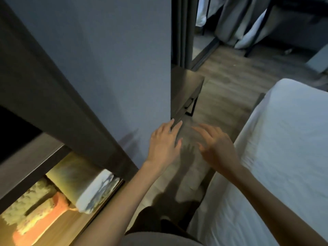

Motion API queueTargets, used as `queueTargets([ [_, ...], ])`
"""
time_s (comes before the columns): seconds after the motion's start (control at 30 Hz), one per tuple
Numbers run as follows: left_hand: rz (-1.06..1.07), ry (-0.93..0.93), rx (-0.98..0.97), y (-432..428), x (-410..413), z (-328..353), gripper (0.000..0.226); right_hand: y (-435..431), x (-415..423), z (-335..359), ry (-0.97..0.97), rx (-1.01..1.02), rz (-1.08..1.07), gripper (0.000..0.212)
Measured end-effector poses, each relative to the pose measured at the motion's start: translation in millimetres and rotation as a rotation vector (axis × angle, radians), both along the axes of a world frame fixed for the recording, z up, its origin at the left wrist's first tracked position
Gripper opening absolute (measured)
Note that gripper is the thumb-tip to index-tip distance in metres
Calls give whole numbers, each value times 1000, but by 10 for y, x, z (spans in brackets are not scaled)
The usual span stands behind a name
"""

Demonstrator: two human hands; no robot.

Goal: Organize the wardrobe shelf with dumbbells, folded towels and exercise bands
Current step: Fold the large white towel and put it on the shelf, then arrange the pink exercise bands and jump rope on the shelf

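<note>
The grey wardrobe panel (106,59) stood smooth and flat on the left; the bed (284,139), under a creased white sheet, filled the right; wood-grain floor (230,82) ran between them; low on the left a lit wooden shelf (74,226) held folded towels; a thick white towel (95,192) lay with its long axis running back into the shelf, its layered end at the front edge; beside it a fluffy orange towel (44,222) lay slantwise; the left hand (164,144) and right hand (216,146) hung over the floor, fingers spread, holding nothing.

Count, your view: hands, 2: left hand (164,144), right hand (216,147). Shelf (71,233), 1. Towels discernible, 3: white-blue towel (95,190), orange towel (42,226), cream towel (30,199). Bed (284,139), 1.
</note>
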State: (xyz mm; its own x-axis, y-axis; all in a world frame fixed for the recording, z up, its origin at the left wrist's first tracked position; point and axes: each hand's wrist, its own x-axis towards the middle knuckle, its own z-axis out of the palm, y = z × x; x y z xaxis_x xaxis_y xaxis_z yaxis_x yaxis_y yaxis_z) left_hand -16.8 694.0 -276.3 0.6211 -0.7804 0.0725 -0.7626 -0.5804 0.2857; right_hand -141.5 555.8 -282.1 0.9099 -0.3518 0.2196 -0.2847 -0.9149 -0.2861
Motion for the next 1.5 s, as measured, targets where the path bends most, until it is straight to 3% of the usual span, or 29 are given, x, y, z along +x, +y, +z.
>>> queueTargets([
  [0.27,-43,-11,-1,-1113,556,-146,53,-1000,553,-148,97,24,-50,56],
  [0.67,85,-12,46,-3038,1862,-244,51,-2969,2143,-357,254,64,24,48],
  [1.0,494,39,73,-3960,2462,-625,50,-4385,3147,-603,394,-50,307,50],
  [1.17,754,230,-5,-4223,2336,-826,52,-4902,3335,-691,449,-108,576,45],
  [1.3,930,256,-50,-4332,2077,-998,51,-5141,3410,-858,458,-148,737,42],
  [1.5,1044,339,-36,-4450,1811,-1459,52,-5176,3482,-1292,493,-141,884,39],
])
